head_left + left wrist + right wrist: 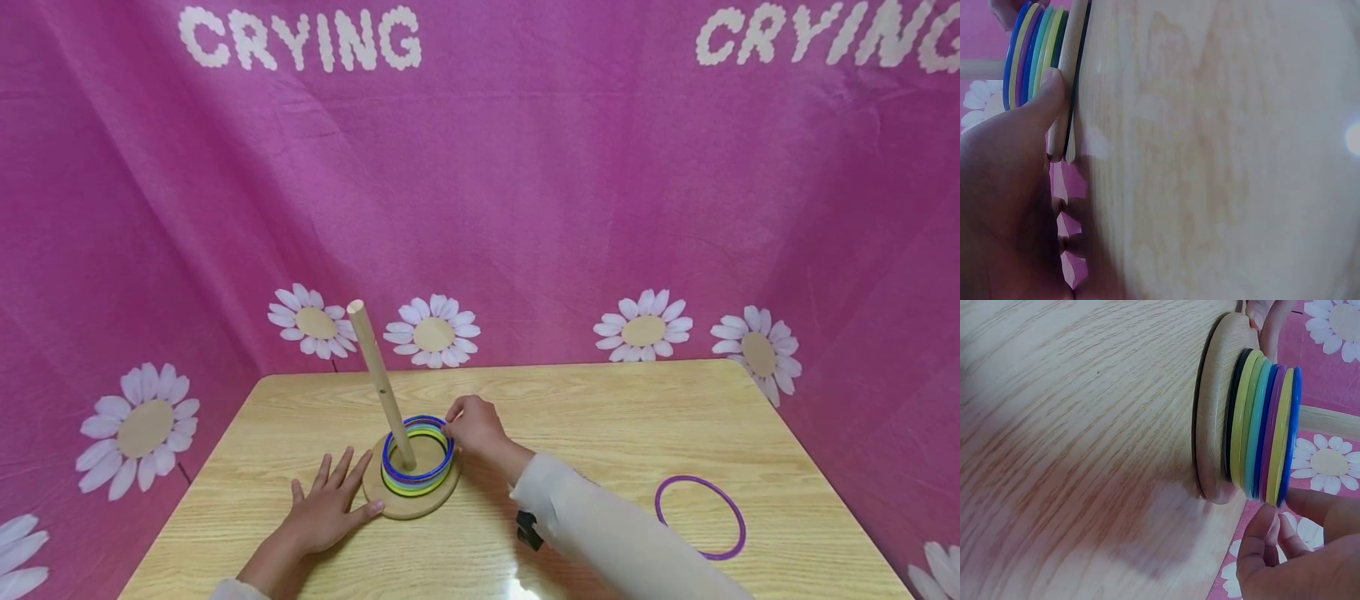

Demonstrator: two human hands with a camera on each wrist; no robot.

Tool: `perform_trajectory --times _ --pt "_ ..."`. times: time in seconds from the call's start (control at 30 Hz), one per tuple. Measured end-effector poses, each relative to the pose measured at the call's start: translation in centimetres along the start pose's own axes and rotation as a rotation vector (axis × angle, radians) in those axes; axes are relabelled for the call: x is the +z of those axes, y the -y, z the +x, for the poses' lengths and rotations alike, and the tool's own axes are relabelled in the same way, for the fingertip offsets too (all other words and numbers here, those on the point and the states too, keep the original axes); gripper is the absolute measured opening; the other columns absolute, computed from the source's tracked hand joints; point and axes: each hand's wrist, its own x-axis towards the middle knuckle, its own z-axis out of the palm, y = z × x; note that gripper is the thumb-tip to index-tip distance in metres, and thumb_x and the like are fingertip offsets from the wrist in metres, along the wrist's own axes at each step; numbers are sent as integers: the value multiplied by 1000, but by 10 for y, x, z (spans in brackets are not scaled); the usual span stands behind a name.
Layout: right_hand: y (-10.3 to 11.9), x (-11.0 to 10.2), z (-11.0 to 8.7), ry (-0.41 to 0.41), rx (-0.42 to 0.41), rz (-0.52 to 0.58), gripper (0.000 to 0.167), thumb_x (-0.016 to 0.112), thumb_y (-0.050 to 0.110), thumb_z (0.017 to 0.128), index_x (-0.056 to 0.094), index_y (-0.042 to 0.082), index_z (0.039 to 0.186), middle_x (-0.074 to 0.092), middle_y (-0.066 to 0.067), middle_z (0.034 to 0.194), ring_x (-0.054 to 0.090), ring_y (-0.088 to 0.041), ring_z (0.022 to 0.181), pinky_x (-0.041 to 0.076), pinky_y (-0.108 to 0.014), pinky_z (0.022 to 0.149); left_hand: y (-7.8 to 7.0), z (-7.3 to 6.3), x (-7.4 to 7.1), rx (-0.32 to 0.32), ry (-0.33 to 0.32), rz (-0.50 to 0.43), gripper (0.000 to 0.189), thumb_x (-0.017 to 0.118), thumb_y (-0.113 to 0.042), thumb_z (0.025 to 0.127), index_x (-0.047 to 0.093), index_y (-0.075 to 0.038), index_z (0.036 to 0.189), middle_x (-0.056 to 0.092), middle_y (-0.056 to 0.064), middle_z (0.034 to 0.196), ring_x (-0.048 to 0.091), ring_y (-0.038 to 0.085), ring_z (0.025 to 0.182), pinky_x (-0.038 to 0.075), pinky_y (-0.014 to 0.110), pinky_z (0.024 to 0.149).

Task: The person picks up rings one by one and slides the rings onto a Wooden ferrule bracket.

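Observation:
A wooden peg (381, 383) rises from a round wooden base (408, 507), leaning leftward in the head view. Round its foot lies a stack of coloured rings, with a blue ring (1293, 431) uppermost and a yellow ring (1283, 437) just under it. My right hand (477, 427) pinches the blue ring at its right edge between thumb and fingers. On the other side, my left hand (324, 510) rests with spread fingers on the table, its thumb (1051, 84) pressing the edge of the base.
A purple ring (688, 479) lies flat on the wooden table (585, 417), right of my right forearm. Pink cloth (525, 208) with daisies and lettering hangs behind and at both sides of the table.

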Motion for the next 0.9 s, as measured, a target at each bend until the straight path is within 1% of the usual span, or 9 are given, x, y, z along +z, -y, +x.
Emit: perform_trajectory --times 0.07,0.2,0.3,0.4,0.5,0.63,0.77,0.9 --pt "0 -2 -1 1 -7 3 13 81 7 83 68 7 81 64 -1 68 56 -10 53 47 -24 55 0 0 0 3 -8 5 88 54 -69 97 27 -21 165 18 22 170 6 56 153 -3 91 100" --pt "2 -7 -4 10 -14 17 13 81 11 84 69 7 83 64 0 70 57 -10 62 47 -25 61 0 0 -1 -5 -11 17 89 54 -70 96 27 -21 165 18 20 170 6 55 154 -1 91 100" --pt "0 -12 -7 26 -13 57 12 80 11 86 69 6 85 64 -1 70 57 -10 62 47 -24 59 -1 -1 -2 -8 -4 24 89 52 -70 97 25 -22 166 17 20 171 6 54 154 0 91 100" --pt "-4 -17 -10 36 -21 99 11 79 10 86 69 4 87 66 -2 70 59 -10 59 48 -24 55 -1 -1 -2 -12 4 25 88 52 -70 97 25 -23 166 16 19 171 5 54 154 -1 91 101" --pt "-10 -24 -14 50 -23 122 11 77 11 87 69 4 89 67 -2 73 60 -11 62 49 -23 56 0 0 -1 -8 3 23 88 52 -70 97 25 -23 166 16 19 171 4 54 154 -2 91 100" --pt "-19 -35 -20 69 -43 125 11 77 11 88 69 5 92 68 -2 77 64 -14 68 49 -25 60 4 1 3 9 -19 9 87 53 -70 96 26 -25 165 18 21 170 7 56 153 -4 91 99" --pt "-28 -49 -28 83 -83 111 12 77 12 87 71 6 95 67 -1 81 61 -12 75 50 -27 66 5 1 5 25 -37 -4 86 55 -69 96 27 -26 165 21 22 169 10 57 152 -5 91 98" --pt "-37 -66 -37 107 -115 128 16 77 12 88 72 3 100 66 0 84 60 -12 79 50 -29 70 3 0 2 10 -14 -5 88 53 -70 96 25 -24 166 18 21 170 7 56 153 -5 91 99"
